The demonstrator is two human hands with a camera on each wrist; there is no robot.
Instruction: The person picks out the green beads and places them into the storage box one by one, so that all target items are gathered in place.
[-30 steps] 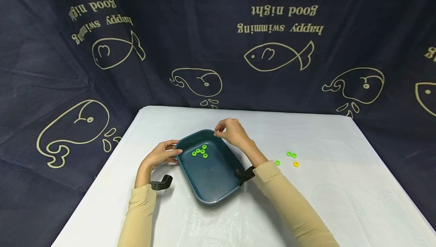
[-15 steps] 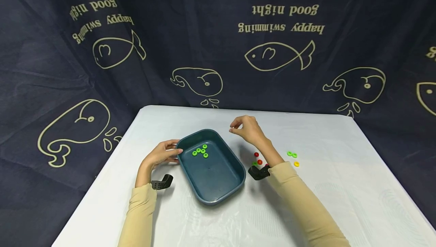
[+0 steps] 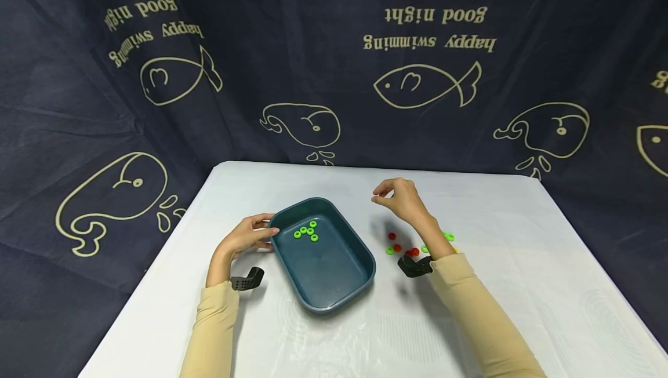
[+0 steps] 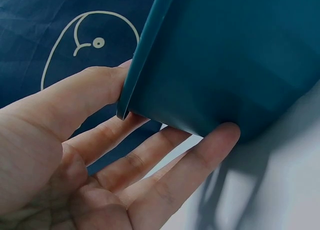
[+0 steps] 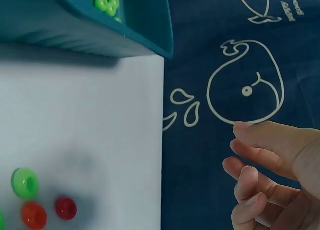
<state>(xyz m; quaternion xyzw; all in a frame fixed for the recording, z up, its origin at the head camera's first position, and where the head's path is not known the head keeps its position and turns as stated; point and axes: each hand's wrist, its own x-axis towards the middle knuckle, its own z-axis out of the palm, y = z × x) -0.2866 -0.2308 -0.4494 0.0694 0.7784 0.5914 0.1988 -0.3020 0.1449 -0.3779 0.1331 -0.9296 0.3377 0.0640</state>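
Note:
My left hand (image 3: 249, 235) grips the far left corner of a dark teal plastic basin (image 3: 329, 276), thumb over the rim and fingers against the outer wall (image 4: 200, 84). Several small bright green rings (image 3: 314, 237) lie on the basin's floor toward its far end. Off to the right of the basin, my right hand (image 3: 400, 197) is raised above the table, fingers loosely bent; nothing shows between them in the right wrist view. Below it lie several red beads (image 3: 397, 247) and a green ring (image 5: 25, 183).
More green rings (image 3: 425, 249) lie beside and behind the right forearm, which partly covers a yellow ring (image 3: 456, 250). A white cloth covers the table (image 3: 527, 239). Behind it hangs a dark blue curtain (image 3: 428, 134) printed with whales and fish.
My right hand has left the basin's far rim and moved right. Red beads and a green ring once hidden by the arm now show. The left hand and basin stay put.

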